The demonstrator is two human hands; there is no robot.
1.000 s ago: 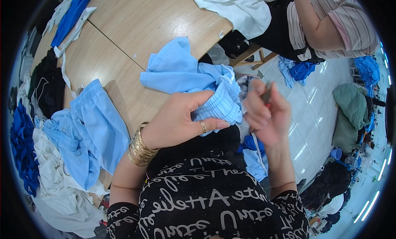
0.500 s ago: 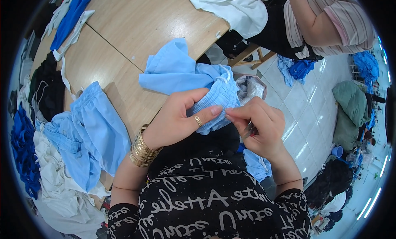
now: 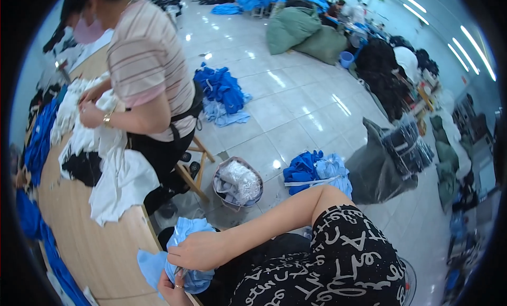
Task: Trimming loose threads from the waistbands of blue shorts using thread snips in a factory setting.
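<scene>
Light blue shorts [image 3: 189, 228] with a gathered elastic waist are bunched in my hands at the lower left, by the table's near edge. Part of the cloth hangs left over the tabletop side. My left hand [image 3: 173, 291], with a gold ring, grips the shorts from below and is partly hidden. Over the top, my right hand [image 3: 198, 251] is closed with its fingertips at the cloth. A small dark metal tip shows beneath its fingers, close to my left hand; its kind is hard to make out.
A co-worker [image 3: 150, 57] stands at the wooden table [image 3: 119, 253], handling white garments [image 3: 124, 184]. A wooden stool [image 3: 193, 176] and a basket with clear plastic [image 3: 237, 184] stand on the tiled floor. Blue garment piles [image 3: 303, 168] and a dark plastic sack [image 3: 372, 171] lie nearby.
The view has swung to the right, so my hands and the shorts now sit at the lower left. My right hand has moved over the top of the cloth.
</scene>
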